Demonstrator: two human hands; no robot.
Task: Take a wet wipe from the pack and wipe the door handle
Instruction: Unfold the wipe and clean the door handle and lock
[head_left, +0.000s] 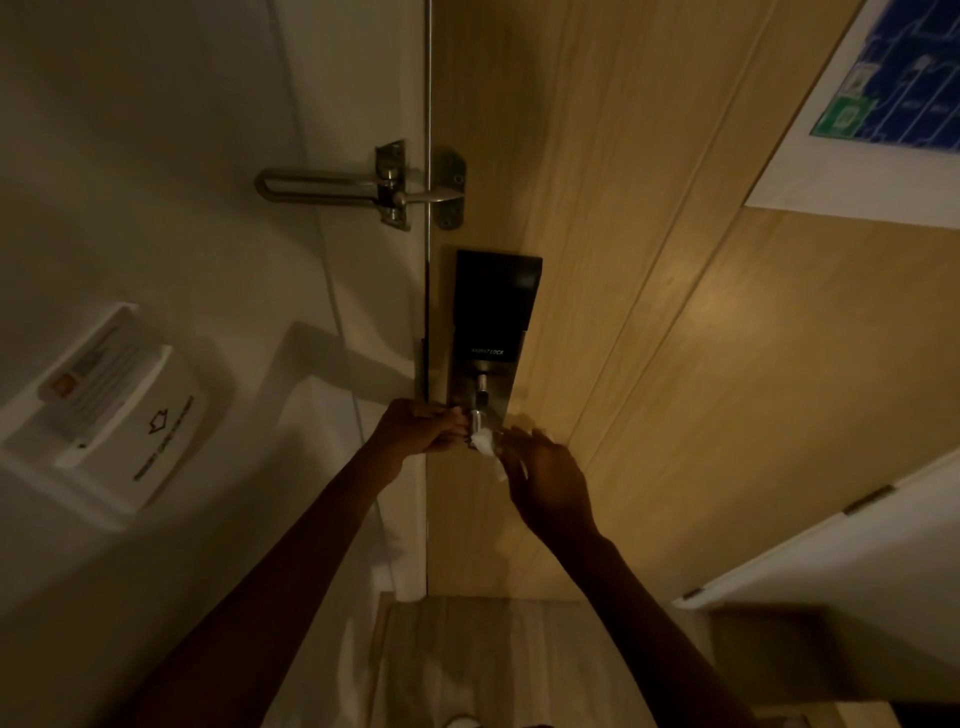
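Touching right hand (548, 480): wet wipe (485, 448)

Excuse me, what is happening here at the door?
A person is cleaning the door handle below the black smart lock on a wooden door. Both hands are at the handle: the left hand is at its left side, and the right hand is at a white wet wipe against it. The latch guard above is untouched.
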